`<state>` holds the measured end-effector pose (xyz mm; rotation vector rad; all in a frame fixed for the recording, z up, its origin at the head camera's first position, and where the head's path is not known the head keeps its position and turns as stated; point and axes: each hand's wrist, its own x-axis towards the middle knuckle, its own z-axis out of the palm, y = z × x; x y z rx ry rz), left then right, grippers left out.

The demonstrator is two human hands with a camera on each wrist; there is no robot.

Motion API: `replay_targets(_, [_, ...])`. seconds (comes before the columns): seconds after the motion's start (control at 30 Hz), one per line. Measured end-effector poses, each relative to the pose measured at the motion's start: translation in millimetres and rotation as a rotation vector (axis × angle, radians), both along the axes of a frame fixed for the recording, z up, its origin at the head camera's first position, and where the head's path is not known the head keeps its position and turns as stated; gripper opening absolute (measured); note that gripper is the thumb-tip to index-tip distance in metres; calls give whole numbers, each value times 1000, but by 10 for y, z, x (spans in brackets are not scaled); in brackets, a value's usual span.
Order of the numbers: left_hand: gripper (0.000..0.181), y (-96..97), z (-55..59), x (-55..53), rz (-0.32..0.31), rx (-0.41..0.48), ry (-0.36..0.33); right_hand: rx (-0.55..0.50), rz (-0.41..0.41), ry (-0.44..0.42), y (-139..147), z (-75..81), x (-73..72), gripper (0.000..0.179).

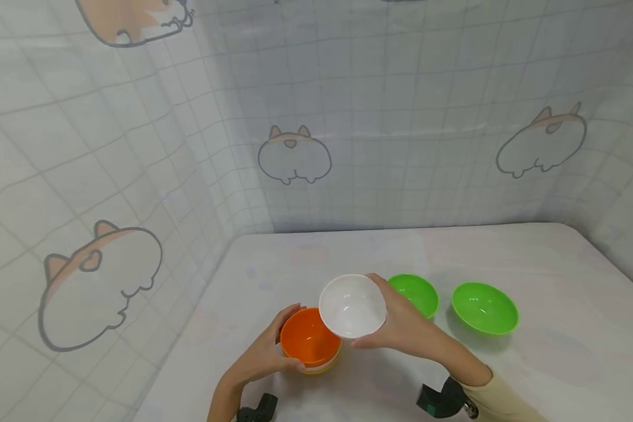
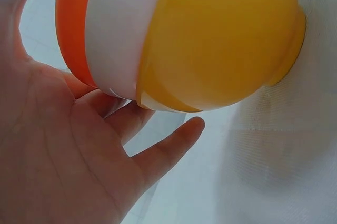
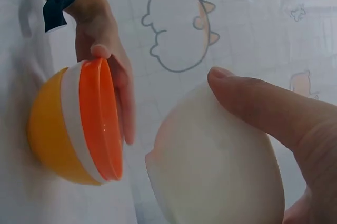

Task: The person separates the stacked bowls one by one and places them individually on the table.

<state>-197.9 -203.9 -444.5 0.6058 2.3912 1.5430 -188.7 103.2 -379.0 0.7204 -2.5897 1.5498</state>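
A stack of bowls stands on the table: an orange bowl [image 1: 310, 337] on top, a white bowl [image 2: 118, 29] as the middle band, and a yellow bowl [image 2: 226, 34] at the bottom. My left hand [image 1: 261, 354] grips the stack from its left side, thumb at the near rim and fingers round the far side. Another white bowl [image 1: 352, 306] is held up by my right hand [image 1: 408, 328], its thumb and fingers on opposite sides. That bowl is raised just right of the stack, overlapping the orange rim in the head view.
Two green bowls stand on the white table [image 1: 569, 293] to the right; the nearer-to-hand green bowl [image 1: 415, 294] is partly hidden by my right hand, and the other green bowl [image 1: 485, 308] sits farther right. A gridded curtain [image 1: 390, 164] with cartoon animals surrounds the table.
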Motion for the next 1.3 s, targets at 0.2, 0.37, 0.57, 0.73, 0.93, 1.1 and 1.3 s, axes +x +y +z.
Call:
replay_targets(0.2, [96, -23, 5, 10, -5, 2, 5, 12, -51, -4, 176, -50, 82, 106])
replay_targets(0.37, [96, -42, 0, 18, -11, 0, 18, 76, -117, 0, 307, -118, 181, 115])
replay_targets(0.57, [95, -48, -2, 11, -13, -1, 20, 68, -142, 1, 432, -201, 261, 114])
replay_targets(0.73, [95, -49, -1, 11, -13, -3, 5, 58, -163, 0, 544, -289, 323, 110])
replay_targets(0.93, [94, -45, 9, 12, -9, -1, 10, 63, -173, 3, 631, -364, 391, 109])
replay_targets(1.1, [94, -46, 8, 10, -8, -1, 10, 68, -201, -14, 675, -402, 438, 108])
replay_targets(1.3, [93, -53, -2, 1, -11, 5, 5, 102, -237, -26, 707, -461, 466, 111])
